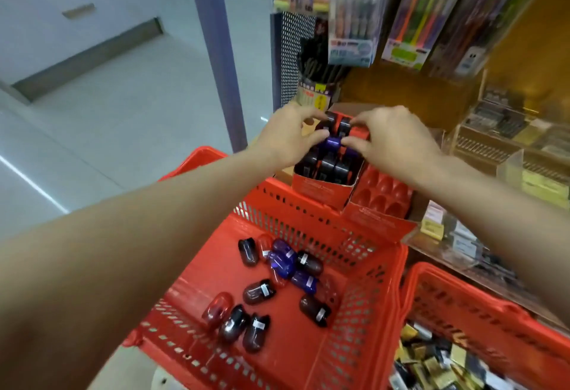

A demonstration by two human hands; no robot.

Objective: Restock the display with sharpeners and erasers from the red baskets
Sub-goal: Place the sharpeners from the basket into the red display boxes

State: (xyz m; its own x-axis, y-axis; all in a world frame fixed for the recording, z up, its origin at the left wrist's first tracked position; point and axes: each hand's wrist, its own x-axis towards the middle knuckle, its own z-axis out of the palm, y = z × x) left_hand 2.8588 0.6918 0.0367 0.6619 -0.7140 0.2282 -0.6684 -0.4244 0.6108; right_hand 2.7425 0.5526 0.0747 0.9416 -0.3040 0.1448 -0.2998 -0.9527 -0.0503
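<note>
A red display box (317, 189) on the shelf edge holds rows of dark sharpeners. Both hands reach over it. My left hand (287, 136) and my right hand (391, 139) pinch a purple sharpener (332, 143) from either side, right above the rows in the box. To the box's right lies an empty red tray with oval pockets (382, 195). Below, a red basket (246, 269) holds several loose sharpeners (280, 260) in purple, red and dark tones. A second red basket (481, 312) at the lower right contains several small wrapped erasers (431, 362).
Packs of pens and markers (354, 10) hang above the shelf. A cup of pencils (317, 93) stands behind the display box. Clear bins with small stationery (509, 130) fill the shelf to the right. A purple post (216, 50) rises at the left of the shelf.
</note>
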